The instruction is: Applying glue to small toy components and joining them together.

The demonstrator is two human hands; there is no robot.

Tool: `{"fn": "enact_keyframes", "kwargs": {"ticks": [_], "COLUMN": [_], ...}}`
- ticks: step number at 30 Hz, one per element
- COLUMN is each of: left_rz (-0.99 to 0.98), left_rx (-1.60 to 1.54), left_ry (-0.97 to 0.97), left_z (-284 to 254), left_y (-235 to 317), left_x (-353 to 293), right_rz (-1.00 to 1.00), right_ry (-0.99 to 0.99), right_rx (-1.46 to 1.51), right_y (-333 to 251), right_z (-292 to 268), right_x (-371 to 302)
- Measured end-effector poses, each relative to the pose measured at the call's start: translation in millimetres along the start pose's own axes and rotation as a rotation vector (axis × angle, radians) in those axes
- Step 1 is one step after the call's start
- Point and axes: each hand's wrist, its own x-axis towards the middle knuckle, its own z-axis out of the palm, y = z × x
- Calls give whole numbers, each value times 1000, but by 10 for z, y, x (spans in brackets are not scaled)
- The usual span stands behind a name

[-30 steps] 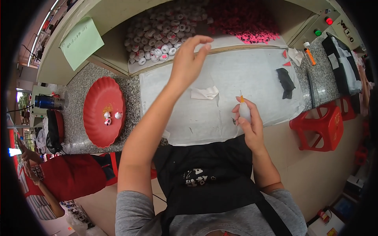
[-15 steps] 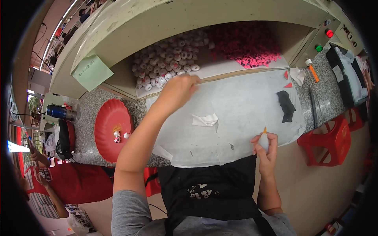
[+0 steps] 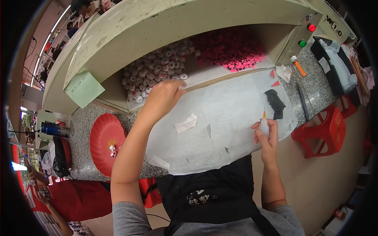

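A small white squeeze bottle with an orange needle tip (image 3: 264,126) points upward in my right hand (image 3: 268,142), whose fingers are wrapped round it over the right part of the white work sheet (image 3: 236,106). My left hand (image 3: 163,98) is at the sheet's far edge, just in front of a heap of small white ring-shaped pieces (image 3: 153,70) in the open compartment. Its fingers are bent together toward the right; what they pinch, if anything, is too small to make out. Right of the white heap lies a heap of small pink and dark pieces (image 3: 240,55).
A red scalloped tray (image 3: 98,133) with a few small pieces stands at left. On the sheet lie a crumpled white tissue (image 3: 186,124) and a black cloth scrap (image 3: 275,104). An orange tube (image 3: 299,69), a black box (image 3: 332,63) and red stools (image 3: 325,133) are at right.
My view has shifted, so the bench sits further left and tilted. The left hand stays near the white heap, and the right still holds the bottle. The tissue's place on the sheet looks unchanged.
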Motion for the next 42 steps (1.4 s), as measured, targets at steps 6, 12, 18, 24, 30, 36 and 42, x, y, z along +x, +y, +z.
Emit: {"fn": "enact_keyframes", "kwargs": {"ticks": [6, 12, 18, 24, 30, 36, 42], "left_rz": [-155, -134, -35, -245, -369, -319, -333], "left_rx": [259, 245, 173, -1027, -1642, -1791, -1884], "left_ry": [185, 242, 375, 269, 323, 432, 564], "left_z": [605, 884, 518, 162, 341, 527, 587], "left_y": [-328, -557, -406, -172, 158, 467, 562], "left_x": [1250, 1533, 1020, -109, -1228, -1769, -1883], "right_rz": [-42, 63, 89, 81, 56, 12, 95], "right_ry": [14, 6, -89, -297, -368, -305, -134], "right_rx": [-48, -35, 39, 197, 142, 324, 662], "right_y": [-44, 6, 3, -19, -136, -197, -391], "right_z": [-38, -10, 150, 384, 650, 768, 1042], "right_x": [-70, -259, -334, -430, -504, -509, -523]}}
